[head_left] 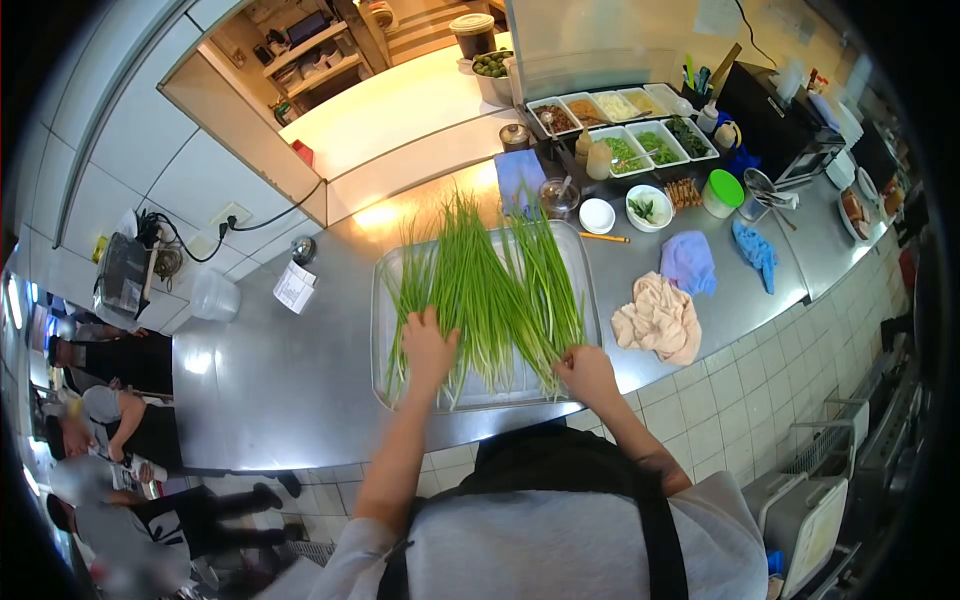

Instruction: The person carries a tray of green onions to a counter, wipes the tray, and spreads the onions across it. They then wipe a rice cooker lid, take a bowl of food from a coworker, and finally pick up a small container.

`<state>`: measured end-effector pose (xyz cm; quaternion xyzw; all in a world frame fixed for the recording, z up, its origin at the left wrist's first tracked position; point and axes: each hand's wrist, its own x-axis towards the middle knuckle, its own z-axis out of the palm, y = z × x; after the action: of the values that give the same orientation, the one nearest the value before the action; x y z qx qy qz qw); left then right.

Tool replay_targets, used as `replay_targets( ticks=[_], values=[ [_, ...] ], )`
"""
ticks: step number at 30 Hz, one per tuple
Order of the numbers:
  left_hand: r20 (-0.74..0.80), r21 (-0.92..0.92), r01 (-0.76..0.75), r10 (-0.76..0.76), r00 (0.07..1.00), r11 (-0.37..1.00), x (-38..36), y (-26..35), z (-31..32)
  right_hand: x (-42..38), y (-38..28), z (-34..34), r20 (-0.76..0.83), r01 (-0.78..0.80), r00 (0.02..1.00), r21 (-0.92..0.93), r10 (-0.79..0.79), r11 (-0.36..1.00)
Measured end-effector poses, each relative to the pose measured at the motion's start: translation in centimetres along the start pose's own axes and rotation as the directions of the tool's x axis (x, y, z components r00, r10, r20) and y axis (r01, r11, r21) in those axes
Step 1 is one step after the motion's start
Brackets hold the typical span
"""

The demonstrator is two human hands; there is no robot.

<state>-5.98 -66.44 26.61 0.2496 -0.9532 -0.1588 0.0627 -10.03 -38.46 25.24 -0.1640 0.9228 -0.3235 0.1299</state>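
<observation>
A large spread of long, thin green onions (480, 290) lies across a shallow metal tray (383, 330), pale ends toward me and green tips past the far rim. My left hand (428, 350) rests on the left part of the spread, its fingers stretched out over the stalks. At the near right corner of the tray, my right hand (587, 375) has its fingers closed at the pale ends of a few green onions. The fingertips there are small and partly hidden among the stalks.
Right of the tray are a beige cloth (660, 318), a purple cloth (688, 262) and a pencil (604, 238). Behind stand white containers of chopped toppings (622, 148) and a green-lidded tub (722, 193). A paper slip (295, 287) lies left. Several people stand at far left.
</observation>
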Motion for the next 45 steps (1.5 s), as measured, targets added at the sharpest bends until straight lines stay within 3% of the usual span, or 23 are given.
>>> replay_targets(
  ticks=[1, 4, 6, 7, 10, 12, 16, 22, 34, 40, 43, 45],
  values=[
    [-0.005, 0.001, -0.101, 0.101, 0.995, 0.995, -0.5, 0.5, 0.5, -0.5, -0.6, 0.0, -0.022, -0.025, 0.999, -0.094, 0.023, 0.995],
    [-0.013, 0.041, -0.363, 0.364, 0.931, 0.931, -1.6, 1.4, 2.0, 0.8, -3.4, -0.4, -0.270, 0.166, 0.947, -0.050, -0.174, 0.985],
    [-0.010, 0.098, -0.506, 0.509, 0.861, 0.857, -1.8, 2.1, 2.9, 4.1, -4.5, 1.0, -0.269, 0.307, 0.921, 0.058, -0.282, 0.950],
    [0.046, 0.068, -0.499, 0.497, 0.867, 0.864, -1.8, 2.4, 3.1, 5.9, -4.9, 2.0, -0.280, 0.384, 0.899, 0.135, -0.336, 0.914],
    [0.102, 0.068, -0.460, 0.453, 0.886, 0.885, -1.7, 2.4, 3.7, 11.5, -4.4, 6.4, -0.226, 0.348, 0.925, 0.178, -0.306, 0.921],
    [0.083, 0.029, -0.425, 0.421, 0.903, 0.905, -1.6, 1.6, 4.3, 13.2, -4.0, 7.6, -0.199, 0.238, 0.957, 0.131, -0.210, 0.962],
    [0.081, -0.008, -0.367, 0.366, 0.927, 0.930, -1.9, 0.9, 4.3, 13.5, -4.8, 7.6, -0.157, 0.108, 0.984, 0.117, -0.089, 0.987],
    [0.083, -0.001, -0.364, 0.363, 0.928, 0.931, -1.8, 0.8, 4.8, 14.2, -5.8, 7.7, -0.242, 0.163, 0.959, 0.057, -0.145, 0.985],
    [0.078, -0.014, -0.358, 0.358, 0.931, 0.934, -1.8, 0.9, 5.0, 15.4, -5.7, 8.6, -0.244, 0.089, 0.966, 0.015, -0.082, 0.996],
    [0.077, -0.023, -0.336, 0.337, 0.938, 0.941, -1.8, 1.3, 5.0, 16.8, -3.4, 8.1, -0.266, 0.310, 0.928, 0.162, -0.262, 0.937],
    [0.054, -0.041, -0.337, 0.339, 0.939, 0.941, -1.9, 1.6, 5.0, 16.2, -3.6, 5.9, -0.196, 0.183, 0.976, 0.492, -0.097, 0.851],
    [0.030, -0.066, -0.357, 0.360, 0.933, 0.932, -2.0, 1.7, 4.9, 14.6, -3.1, 2.1, -0.363, 0.293, 0.924, 0.466, -0.122, 0.835]
  ],
)
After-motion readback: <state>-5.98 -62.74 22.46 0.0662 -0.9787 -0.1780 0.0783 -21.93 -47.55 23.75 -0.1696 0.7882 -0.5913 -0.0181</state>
